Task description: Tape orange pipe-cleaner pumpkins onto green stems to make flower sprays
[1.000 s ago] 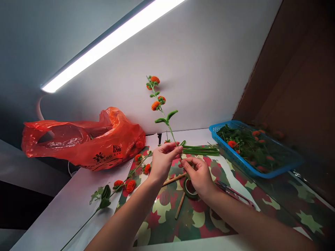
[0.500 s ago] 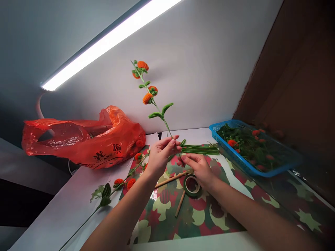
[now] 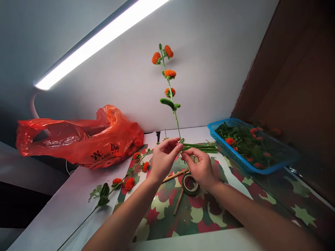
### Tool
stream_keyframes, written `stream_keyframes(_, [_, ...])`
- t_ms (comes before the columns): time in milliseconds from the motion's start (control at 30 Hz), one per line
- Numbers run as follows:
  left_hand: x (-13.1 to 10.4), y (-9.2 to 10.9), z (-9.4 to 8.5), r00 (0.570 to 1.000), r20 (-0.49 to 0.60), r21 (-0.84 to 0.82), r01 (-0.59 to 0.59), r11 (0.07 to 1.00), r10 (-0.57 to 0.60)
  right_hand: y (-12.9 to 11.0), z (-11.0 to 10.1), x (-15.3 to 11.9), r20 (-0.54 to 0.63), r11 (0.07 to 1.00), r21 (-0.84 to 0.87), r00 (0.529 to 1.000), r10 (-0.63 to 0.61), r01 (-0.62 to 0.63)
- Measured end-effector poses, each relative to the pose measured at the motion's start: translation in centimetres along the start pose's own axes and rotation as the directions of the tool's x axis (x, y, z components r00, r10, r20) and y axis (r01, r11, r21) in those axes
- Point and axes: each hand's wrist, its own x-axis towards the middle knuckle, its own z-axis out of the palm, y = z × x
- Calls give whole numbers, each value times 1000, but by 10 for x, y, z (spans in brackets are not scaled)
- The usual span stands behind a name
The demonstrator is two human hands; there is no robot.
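An orange flower stem (image 3: 171, 91) with fuzzy green leaves stands nearly upright above my hands. My left hand (image 3: 165, 157) pinches its stalk between thumb and fingertips. Just below, my right hand (image 3: 200, 165) closes thumb and forefinger on the stalk's lower end. Beneath my right hand lies a roll of dark green tape (image 3: 190, 184), beside thin wooden sticks (image 3: 178, 202). A bundle of green stems (image 3: 200, 148) rests behind my hands. To the left, a second orange flower stem (image 3: 112, 190) lies across the table.
A red plastic bag (image 3: 104, 146) sits at the back left. On the right stands a blue basket (image 3: 258, 170) of leaves and orange flowers. A patterned mat (image 3: 180, 223) covers the table's middle. A lit lamp (image 3: 104, 42) slants overhead.
The held flower stem has swung from leaning left to nearly upright, turning its flowers. My right hand has risen slightly and its fingers have drawn closer to my left hand.
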Motion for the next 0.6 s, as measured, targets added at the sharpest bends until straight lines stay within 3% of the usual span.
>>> stream_keyframes(100, [3,1,-2,998,-24,-5,61,998,-62,0,1,-4,-31,975,-197,993,-115,107])
stream_keyframes(200, [4,4,-4,998,-26,15,58,998,-58,0,2,-4,-36,968,-219,991,-131,120])
stream_keyframes(267, [4,6,-6,999,-26,35,28,999,-27,0,0,-1,-8,996,-86,999,-36,35])
stream_keyframes(333, [5,9,-7,1000,-1,61,1,998,-1,0,-2,4,119,985,132,989,93,-108])
stream_keyframes(467, [5,12,-11,996,85,50,-24,998,19,4,-7,12,420,831,421,890,178,-365])
stream_keyframes(600, [5,9,-11,990,143,4,0,1000,0,12,-9,13,548,737,464,813,197,-492])
